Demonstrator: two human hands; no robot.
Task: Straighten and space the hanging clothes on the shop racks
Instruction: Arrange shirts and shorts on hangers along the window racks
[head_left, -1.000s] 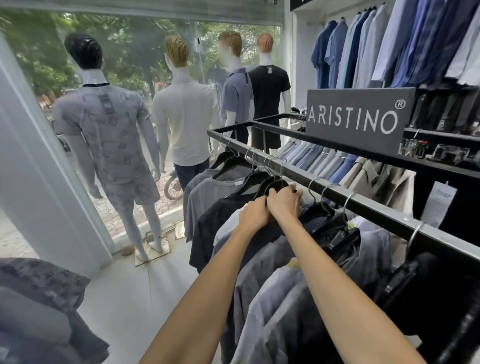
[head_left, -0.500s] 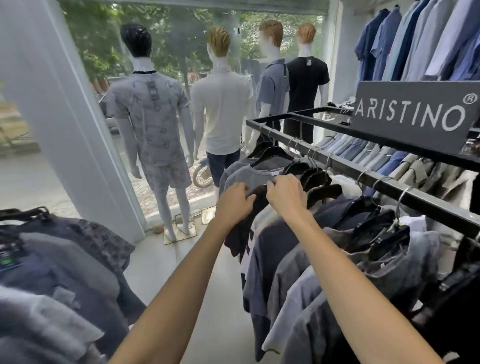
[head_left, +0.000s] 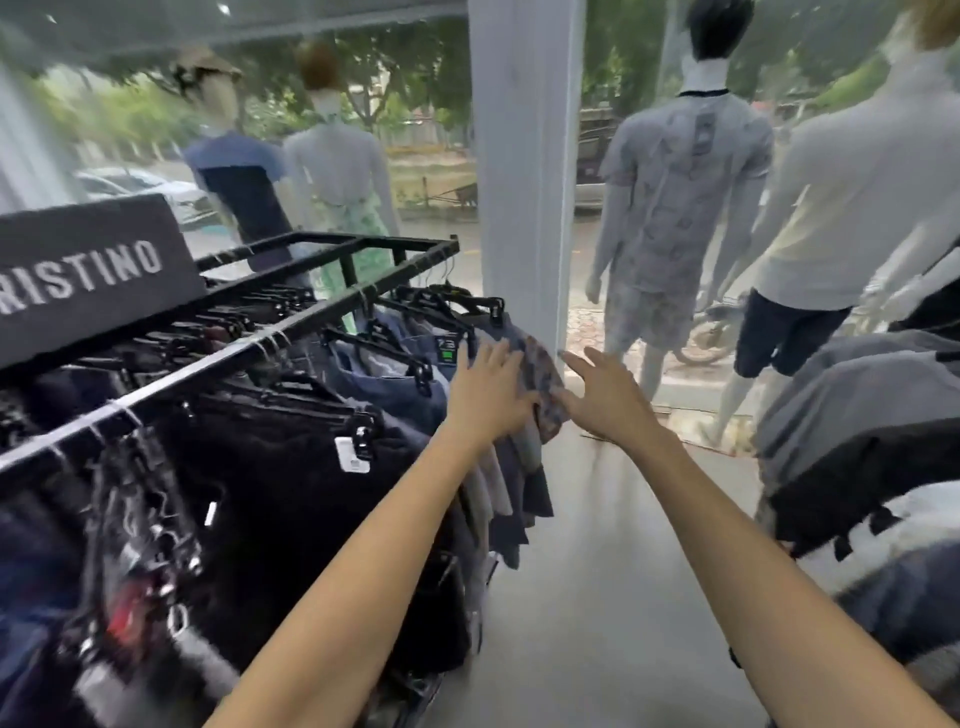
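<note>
A black metal rack (head_left: 291, 332) runs from the lower left to the middle, hung with dark trousers and shorts (head_left: 270, 457) on clip hangers. At its far end hangs a patterned grey pair of shorts (head_left: 543, 374). My left hand (head_left: 488, 387) lies flat with fingers spread on the end garments, just left of the patterned shorts. My right hand (head_left: 605, 392) is spread open just right of them, its thumb touching the fabric. Neither hand grips anything.
A dark brand sign (head_left: 88, 270) stands on top of the rack. A white pillar (head_left: 524, 156) rises behind it. Dressed mannequins (head_left: 680, 171) stand along the window. Another rack of grey and dark shirts (head_left: 862, 415) is at the right, with bare floor (head_left: 613, 571) between.
The view has swung left from the shirt rack to a rack of trousers. Both hands let go of the shirt hangers and now reach open to the end garments here.
</note>
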